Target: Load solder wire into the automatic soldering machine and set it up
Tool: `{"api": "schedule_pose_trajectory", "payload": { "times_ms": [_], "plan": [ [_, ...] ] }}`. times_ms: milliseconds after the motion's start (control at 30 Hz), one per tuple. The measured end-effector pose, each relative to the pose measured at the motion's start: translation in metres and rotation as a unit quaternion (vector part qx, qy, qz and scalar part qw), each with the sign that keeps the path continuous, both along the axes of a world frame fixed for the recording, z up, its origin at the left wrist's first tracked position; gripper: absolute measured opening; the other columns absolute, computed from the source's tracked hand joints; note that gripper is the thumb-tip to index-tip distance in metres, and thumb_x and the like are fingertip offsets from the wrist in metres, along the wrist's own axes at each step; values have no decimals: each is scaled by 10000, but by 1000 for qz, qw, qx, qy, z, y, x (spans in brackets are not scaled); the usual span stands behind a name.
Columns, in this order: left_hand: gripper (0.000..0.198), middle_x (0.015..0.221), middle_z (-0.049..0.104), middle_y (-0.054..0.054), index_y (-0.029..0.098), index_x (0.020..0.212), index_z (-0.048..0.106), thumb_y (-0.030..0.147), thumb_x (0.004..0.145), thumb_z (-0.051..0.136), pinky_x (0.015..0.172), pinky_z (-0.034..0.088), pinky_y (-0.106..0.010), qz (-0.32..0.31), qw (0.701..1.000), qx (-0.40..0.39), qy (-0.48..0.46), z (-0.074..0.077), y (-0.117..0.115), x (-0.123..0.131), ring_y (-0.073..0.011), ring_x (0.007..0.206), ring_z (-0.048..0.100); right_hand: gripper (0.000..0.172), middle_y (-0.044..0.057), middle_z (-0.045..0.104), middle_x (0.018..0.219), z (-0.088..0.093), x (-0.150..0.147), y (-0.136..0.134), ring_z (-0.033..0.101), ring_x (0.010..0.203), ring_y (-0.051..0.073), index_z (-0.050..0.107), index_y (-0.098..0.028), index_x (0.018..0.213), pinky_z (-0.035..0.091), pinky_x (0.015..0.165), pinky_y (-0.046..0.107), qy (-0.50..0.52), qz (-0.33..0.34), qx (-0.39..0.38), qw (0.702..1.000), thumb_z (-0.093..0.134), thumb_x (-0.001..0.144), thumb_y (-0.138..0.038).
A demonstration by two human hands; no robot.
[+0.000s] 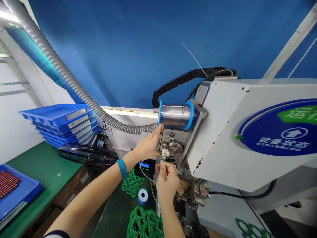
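The left hand (148, 145), with a blue wristband (122, 168) on its wrist, lies against the side of the wire feeder (172, 144), its fingers spread and its thumb reaching up to the underside of the solder spool (176, 114); it clamps nothing that can be seen. Just below it the right hand (167, 181) pinches a thin solder wire (148, 177) between thumb and fingertips, right under the feeder's small white guide (165, 153), and the wire curves down and leftward from the pinch. The spool, silver with blue flanges, sits on a shaft directly above the feeder's gear wheels, on the white machine housing (223, 132). Below the hands, a smaller blue spool (143, 196) rests on the dark surface between two heaps of green ring parts (145, 224). Farther left, a stack of blue trays (64, 124) stands on the green bench (42, 165), tilted; what they contain cannot be seen. Another blue tray (19, 191) at the near left edge holds a red grid of small parts (7, 183). A ribbed grey hose (74, 86) runs down toward the spool.
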State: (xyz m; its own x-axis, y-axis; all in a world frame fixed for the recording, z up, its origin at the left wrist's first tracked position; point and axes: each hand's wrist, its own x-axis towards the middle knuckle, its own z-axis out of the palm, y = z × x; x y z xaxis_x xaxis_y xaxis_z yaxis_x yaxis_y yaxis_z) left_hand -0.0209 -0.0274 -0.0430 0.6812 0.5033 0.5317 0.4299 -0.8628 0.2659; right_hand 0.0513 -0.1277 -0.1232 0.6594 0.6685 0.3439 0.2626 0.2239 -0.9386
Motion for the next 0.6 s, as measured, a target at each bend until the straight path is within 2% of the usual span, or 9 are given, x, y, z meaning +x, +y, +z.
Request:
{"api": "schedule_pose_trajectory", "payload": {
  "times_ms": [100, 200, 367, 600],
  "plan": [
    [974, 1457, 238, -232, 144, 1409, -51, 271, 705, 609, 887, 488, -423, 1, 1000, 8, -9, -4, 2, 3, -330, 1268, 391, 365, 42, 632, 635, 2, -1, -1, 593, 597, 176, 544, -190, 720, 449, 607, 279, -12, -12, -3, 1000, 453, 826, -527],
    [978, 1446, 270, -232, 143, 1411, -89, 261, 712, 587, 864, 496, -419, -15, 1000, 8, -9, -6, 4, 3, -327, 1227, 446, 366, 38, 626, 624, 2, -3, -1, 588, 583, 173, 540, -187, 716, 450, 602, 280, -13, -23, -3, 1000, 460, 823, -528],
    [987, 1433, 295, -239, 146, 1415, -116, 254, 713, 570, 778, 521, -390, -28, 999, 13, 8, -5, 8, -1, -327, 1165, 510, 347, 37, 620, 633, 1, -5, 1, 587, 592, 171, 533, -187, 716, 451, 611, 285, -17, -43, -9, 999, 458, 830, -506],
    [978, 1456, 271, -202, 171, 1421, -111, 247, 711, 557, 789, 515, -373, -32, 999, 10, 6, -4, 10, -4, -312, 1149, 526, 315, 22, 602, 618, -1, -9, 2, 574, 595, 162, 513, -189, 721, 442, 618, 279, -18, -57, -9, 998, 454, 840, -475]
  ]
}}
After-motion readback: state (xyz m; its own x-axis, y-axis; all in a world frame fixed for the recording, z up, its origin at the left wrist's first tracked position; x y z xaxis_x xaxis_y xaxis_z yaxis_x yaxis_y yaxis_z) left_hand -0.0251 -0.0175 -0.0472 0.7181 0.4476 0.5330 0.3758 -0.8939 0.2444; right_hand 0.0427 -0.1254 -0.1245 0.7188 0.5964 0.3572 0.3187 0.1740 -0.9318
